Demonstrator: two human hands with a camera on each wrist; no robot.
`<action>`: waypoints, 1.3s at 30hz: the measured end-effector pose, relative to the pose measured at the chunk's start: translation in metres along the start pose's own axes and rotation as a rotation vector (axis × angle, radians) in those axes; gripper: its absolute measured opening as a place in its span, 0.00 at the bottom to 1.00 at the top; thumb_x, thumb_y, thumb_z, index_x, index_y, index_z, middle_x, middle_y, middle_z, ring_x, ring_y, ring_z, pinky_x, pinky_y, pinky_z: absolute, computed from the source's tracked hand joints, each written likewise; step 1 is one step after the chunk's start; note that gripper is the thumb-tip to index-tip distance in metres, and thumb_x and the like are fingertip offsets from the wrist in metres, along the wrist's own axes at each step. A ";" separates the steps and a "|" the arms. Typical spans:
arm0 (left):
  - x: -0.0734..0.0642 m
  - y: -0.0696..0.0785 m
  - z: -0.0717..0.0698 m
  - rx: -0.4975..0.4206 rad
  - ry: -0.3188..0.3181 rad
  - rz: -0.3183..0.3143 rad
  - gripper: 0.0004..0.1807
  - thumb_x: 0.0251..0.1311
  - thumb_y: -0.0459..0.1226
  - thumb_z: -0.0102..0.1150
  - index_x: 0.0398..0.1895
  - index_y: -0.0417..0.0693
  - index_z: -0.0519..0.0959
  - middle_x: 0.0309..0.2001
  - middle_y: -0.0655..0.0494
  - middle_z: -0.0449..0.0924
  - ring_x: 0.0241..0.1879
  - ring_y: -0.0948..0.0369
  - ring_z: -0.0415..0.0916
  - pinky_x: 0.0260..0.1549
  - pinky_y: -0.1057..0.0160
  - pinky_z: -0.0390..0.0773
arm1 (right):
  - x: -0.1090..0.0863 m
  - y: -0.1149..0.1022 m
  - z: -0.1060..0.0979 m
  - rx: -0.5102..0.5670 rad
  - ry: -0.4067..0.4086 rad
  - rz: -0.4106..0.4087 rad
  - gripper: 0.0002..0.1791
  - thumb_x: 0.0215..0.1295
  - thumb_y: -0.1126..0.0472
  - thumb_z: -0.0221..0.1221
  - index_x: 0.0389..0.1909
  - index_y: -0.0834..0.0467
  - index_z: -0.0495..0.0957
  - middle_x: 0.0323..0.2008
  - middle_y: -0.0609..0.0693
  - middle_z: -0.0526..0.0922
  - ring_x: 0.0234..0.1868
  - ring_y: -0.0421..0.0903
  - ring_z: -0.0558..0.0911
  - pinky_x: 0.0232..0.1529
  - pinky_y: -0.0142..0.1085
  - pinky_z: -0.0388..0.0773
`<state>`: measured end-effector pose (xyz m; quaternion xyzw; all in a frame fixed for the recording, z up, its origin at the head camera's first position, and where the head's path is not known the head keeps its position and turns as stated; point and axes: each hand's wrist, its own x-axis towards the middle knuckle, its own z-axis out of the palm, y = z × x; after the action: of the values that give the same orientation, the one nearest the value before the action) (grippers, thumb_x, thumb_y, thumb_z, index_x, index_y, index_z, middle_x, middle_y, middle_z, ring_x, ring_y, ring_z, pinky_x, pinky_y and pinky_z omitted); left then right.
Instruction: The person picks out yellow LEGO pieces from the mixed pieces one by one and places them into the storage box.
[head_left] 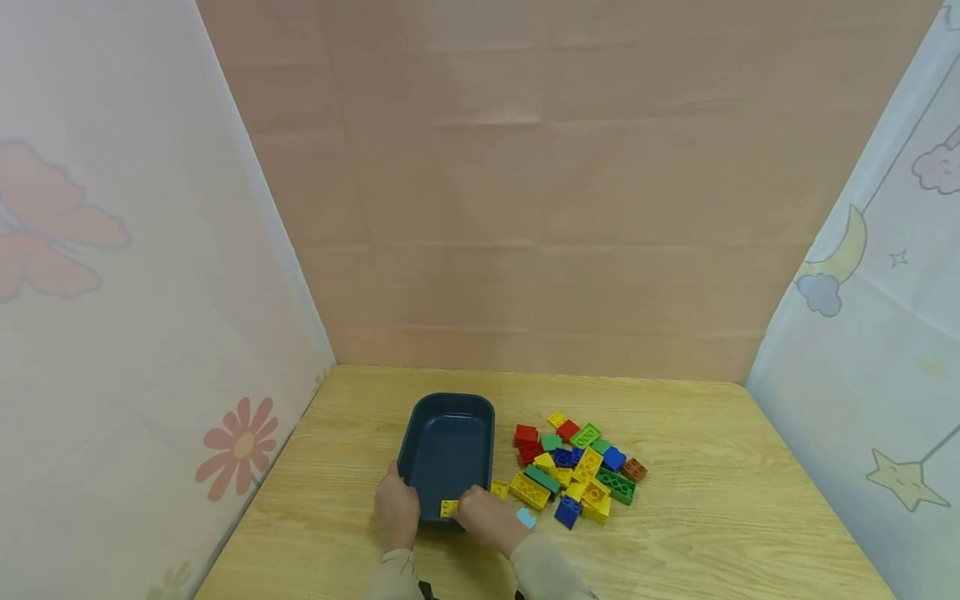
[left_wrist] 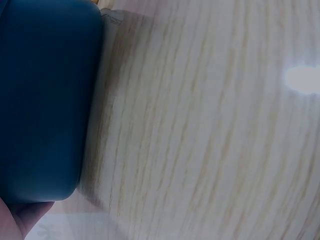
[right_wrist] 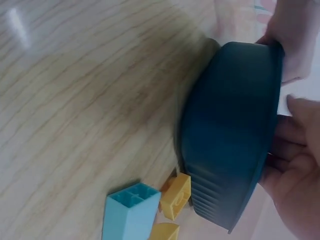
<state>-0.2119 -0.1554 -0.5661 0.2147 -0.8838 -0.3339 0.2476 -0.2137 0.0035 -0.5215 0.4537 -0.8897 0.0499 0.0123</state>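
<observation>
A dark blue rectangular tray (head_left: 450, 442) rests on the wooden table. My left hand (head_left: 397, 508) grips its left side near the front corner, and a fingertip (left_wrist: 34, 216) shows along its wall in the left wrist view. My right hand (head_left: 489, 518) reaches over the near right rim, its curled fingers inside the tray. A yellow toy brick (head_left: 448, 508) sticks out from those fingers, low over the tray's near end; the rim hides it in the right wrist view. Just outside the tray lie a light blue brick (right_wrist: 131, 212) and a small yellow brick (right_wrist: 176, 196).
A loose pile of toy bricks spreads right of the tray, among them a red brick (head_left: 526, 435), a green brick (head_left: 617, 485), a dark blue brick (head_left: 568, 511) and a brown brick (head_left: 634, 469). Printed cloths hang at both sides, and a tan sheet (head_left: 525, 208) stands behind the table.
</observation>
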 end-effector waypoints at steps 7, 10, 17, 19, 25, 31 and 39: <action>-0.001 0.001 -0.001 -0.012 -0.015 -0.025 0.21 0.45 0.20 0.51 0.48 0.25 0.70 0.37 0.32 0.76 0.38 0.42 0.75 0.34 0.47 0.76 | -0.001 -0.003 0.007 0.115 0.008 0.035 0.30 0.65 0.47 0.45 0.04 0.54 0.69 0.08 0.42 0.64 0.16 0.36 0.68 0.31 0.29 0.72; -0.001 0.002 -0.001 -0.015 -0.022 -0.031 0.22 0.46 0.20 0.51 0.49 0.24 0.70 0.38 0.32 0.76 0.38 0.41 0.75 0.34 0.47 0.76 | -0.002 -0.003 0.009 0.127 -0.002 0.041 0.29 0.65 0.46 0.45 0.05 0.53 0.71 0.07 0.42 0.65 0.16 0.36 0.69 0.33 0.30 0.72; 0.000 0.002 -0.001 -0.035 -0.018 -0.025 0.21 0.45 0.19 0.50 0.48 0.23 0.70 0.37 0.31 0.76 0.38 0.41 0.75 0.34 0.47 0.76 | -0.002 -0.004 0.011 0.104 0.022 0.037 0.28 0.64 0.46 0.46 0.06 0.54 0.72 0.09 0.43 0.69 0.19 0.37 0.72 0.32 0.30 0.73; 0.000 0.002 -0.001 -0.032 -0.019 -0.024 0.21 0.45 0.19 0.50 0.48 0.23 0.70 0.36 0.31 0.76 0.37 0.41 0.75 0.33 0.47 0.76 | -0.002 -0.003 0.011 0.094 0.030 0.023 0.28 0.64 0.46 0.46 0.06 0.54 0.72 0.10 0.43 0.69 0.19 0.37 0.71 0.32 0.30 0.73; 0.000 0.002 -0.001 -0.024 -0.022 -0.039 0.21 0.44 0.19 0.50 0.48 0.24 0.70 0.36 0.32 0.77 0.37 0.42 0.76 0.33 0.47 0.76 | -0.004 -0.001 0.011 0.116 0.047 -0.016 0.26 0.64 0.47 0.47 0.10 0.54 0.74 0.14 0.41 0.70 0.21 0.35 0.69 0.30 0.28 0.70; 0.000 0.000 0.000 -0.023 -0.018 -0.041 0.22 0.44 0.19 0.51 0.48 0.24 0.70 0.36 0.32 0.77 0.37 0.42 0.76 0.33 0.48 0.76 | -0.010 0.004 0.009 0.136 0.134 -0.055 0.19 0.64 0.51 0.49 0.19 0.56 0.79 0.26 0.43 0.75 0.32 0.37 0.72 0.35 0.26 0.71; 0.001 0.001 -0.001 -0.020 -0.020 -0.031 0.22 0.44 0.19 0.51 0.48 0.24 0.70 0.36 0.33 0.77 0.36 0.42 0.76 0.33 0.47 0.76 | -0.019 0.016 -0.002 0.128 0.290 -0.040 0.12 0.61 0.57 0.54 0.22 0.57 0.80 0.28 0.44 0.75 0.34 0.39 0.73 0.36 0.26 0.72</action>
<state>-0.2123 -0.1559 -0.5645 0.2227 -0.8794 -0.3488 0.2355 -0.2159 0.0280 -0.5223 0.4591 -0.8645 0.1713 0.1124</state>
